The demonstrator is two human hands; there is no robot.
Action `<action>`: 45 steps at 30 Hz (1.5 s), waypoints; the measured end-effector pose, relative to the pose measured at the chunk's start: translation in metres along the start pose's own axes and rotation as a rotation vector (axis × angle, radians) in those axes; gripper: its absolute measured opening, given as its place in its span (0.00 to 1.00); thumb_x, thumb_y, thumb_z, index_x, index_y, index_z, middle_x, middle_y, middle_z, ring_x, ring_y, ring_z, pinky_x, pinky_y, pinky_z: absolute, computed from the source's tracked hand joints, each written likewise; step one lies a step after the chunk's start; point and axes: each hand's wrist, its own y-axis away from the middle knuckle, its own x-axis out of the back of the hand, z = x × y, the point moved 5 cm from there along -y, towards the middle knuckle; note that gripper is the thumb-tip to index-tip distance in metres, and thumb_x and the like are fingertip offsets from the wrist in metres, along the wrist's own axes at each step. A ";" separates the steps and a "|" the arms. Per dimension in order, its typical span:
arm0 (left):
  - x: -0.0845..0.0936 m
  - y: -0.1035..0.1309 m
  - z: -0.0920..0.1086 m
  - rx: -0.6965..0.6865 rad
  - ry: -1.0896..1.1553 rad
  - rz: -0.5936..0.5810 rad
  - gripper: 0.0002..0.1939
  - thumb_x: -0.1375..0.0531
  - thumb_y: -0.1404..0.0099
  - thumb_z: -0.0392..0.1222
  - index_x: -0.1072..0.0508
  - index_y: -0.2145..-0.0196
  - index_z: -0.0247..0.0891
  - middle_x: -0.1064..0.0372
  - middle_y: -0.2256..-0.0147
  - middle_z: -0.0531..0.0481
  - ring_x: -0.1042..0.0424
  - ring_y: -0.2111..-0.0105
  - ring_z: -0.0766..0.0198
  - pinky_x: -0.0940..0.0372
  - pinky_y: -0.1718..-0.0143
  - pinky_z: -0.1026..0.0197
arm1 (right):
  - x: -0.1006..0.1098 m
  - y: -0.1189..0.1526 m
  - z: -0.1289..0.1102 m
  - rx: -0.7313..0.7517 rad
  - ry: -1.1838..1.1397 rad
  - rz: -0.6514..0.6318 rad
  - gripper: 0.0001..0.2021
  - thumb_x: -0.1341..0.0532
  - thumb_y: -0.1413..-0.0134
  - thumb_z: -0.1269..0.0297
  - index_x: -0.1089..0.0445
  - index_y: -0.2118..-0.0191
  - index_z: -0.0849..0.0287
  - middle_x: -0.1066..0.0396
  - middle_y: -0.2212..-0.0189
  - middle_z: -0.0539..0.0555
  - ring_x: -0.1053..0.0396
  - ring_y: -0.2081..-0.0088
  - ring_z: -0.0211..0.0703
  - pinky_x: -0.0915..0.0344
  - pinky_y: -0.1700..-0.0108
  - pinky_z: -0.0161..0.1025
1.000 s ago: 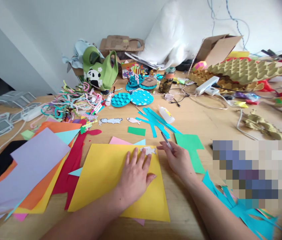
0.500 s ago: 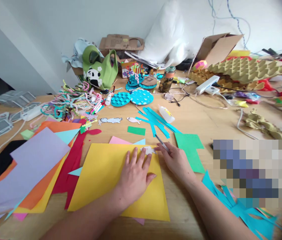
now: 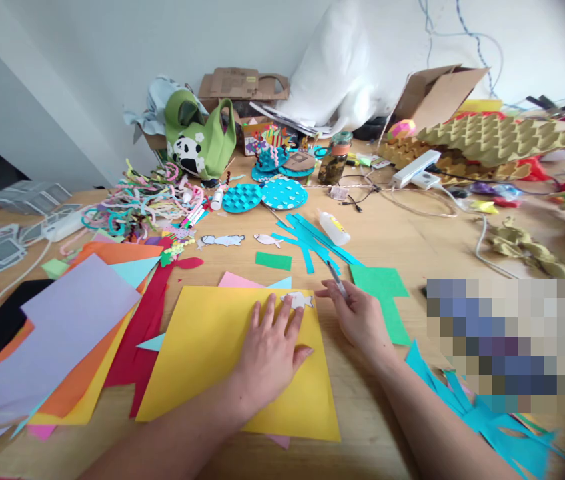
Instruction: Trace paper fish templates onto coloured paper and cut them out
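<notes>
Though partly, fish [image 3: 302,300] under left grip [image 3: 269,347].

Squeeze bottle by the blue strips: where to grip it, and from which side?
Grip the squeeze bottle mid-body, coming from above, fingers across its width on the two long sides. It lies on its side, narrow nozzle pointing far-left, so the wider body looks the surer hold. The blue strips sit close on its left; I'd keep that finger shallow.

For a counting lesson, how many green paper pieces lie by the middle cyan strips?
2: a small rectangle left of the strips' near ends, and a larger notched piece beside the right hand. Others may be hidden.
</notes>
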 end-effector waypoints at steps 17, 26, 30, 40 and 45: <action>0.002 0.000 0.000 -0.001 -0.013 0.008 0.30 0.54 0.31 0.58 0.41 0.38 0.39 0.49 0.36 0.42 0.50 0.37 0.43 0.49 0.40 0.38 | -0.011 0.002 0.000 0.047 0.065 -0.127 0.14 0.48 0.38 0.56 0.27 0.62 0.55 0.22 0.63 0.53 0.25 0.66 0.45 0.35 0.66 0.36; -0.001 0.000 0.000 0.002 -0.016 -0.001 0.31 0.54 0.31 0.58 0.42 0.37 0.38 0.50 0.35 0.43 0.51 0.37 0.43 0.49 0.40 0.37 | -0.011 0.002 0.000 0.065 0.069 -0.132 0.15 0.48 0.39 0.56 0.26 0.63 0.55 0.22 0.64 0.54 0.25 0.67 0.45 0.35 0.66 0.36; -0.002 0.000 0.000 -0.001 -0.035 0.014 0.31 0.53 0.31 0.57 0.43 0.37 0.38 0.50 0.35 0.42 0.50 0.37 0.44 0.49 0.40 0.38 | -0.011 0.003 -0.001 0.051 0.080 -0.134 0.15 0.48 0.39 0.55 0.26 0.63 0.55 0.22 0.64 0.53 0.25 0.68 0.45 0.36 0.67 0.36; 0.005 -0.002 0.001 0.019 -0.024 0.026 0.30 0.53 0.31 0.56 0.43 0.37 0.40 0.46 0.37 0.43 0.48 0.39 0.45 0.48 0.41 0.38 | -0.011 0.002 0.000 0.055 0.075 -0.136 0.15 0.48 0.39 0.56 0.26 0.62 0.55 0.22 0.63 0.54 0.25 0.67 0.45 0.35 0.67 0.36; 0.004 -0.003 0.002 0.034 -0.020 0.022 0.30 0.54 0.31 0.58 0.42 0.38 0.41 0.46 0.37 0.44 0.48 0.39 0.44 0.48 0.41 0.38 | -0.010 0.002 -0.002 0.051 0.079 -0.137 0.15 0.48 0.39 0.55 0.26 0.64 0.55 0.22 0.63 0.54 0.25 0.67 0.44 0.35 0.67 0.36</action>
